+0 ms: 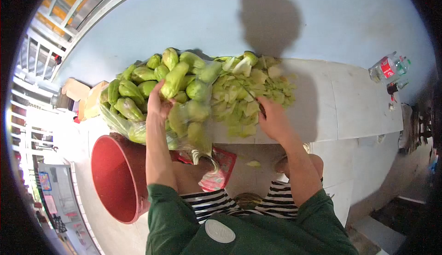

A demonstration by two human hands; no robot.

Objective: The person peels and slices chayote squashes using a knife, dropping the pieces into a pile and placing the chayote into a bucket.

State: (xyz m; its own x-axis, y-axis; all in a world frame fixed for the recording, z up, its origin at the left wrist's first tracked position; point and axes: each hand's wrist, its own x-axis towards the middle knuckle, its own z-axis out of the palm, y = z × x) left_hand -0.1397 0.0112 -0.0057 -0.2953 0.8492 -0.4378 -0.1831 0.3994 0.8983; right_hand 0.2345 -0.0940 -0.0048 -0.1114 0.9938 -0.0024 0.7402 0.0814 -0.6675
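A large clear plastic bag full of green, pear-shaped chayotes stands against the wall. My left hand is closed around one pale green chayote at the front of the pile. Right of the bag, my right hand grips a knife, its thin blade pointing up and left over a heap of pale green peelings and slices. Part of the dark handle shows between the fingers. Where the blade overlaps the heap, its edge is hard to make out.
A red bucket lies tilted left of my legs. Beneath the bag is a red and white plastic bag. Plastic bottles stand by the wall at right. Cardboard boxes sit at left, near a white railing.
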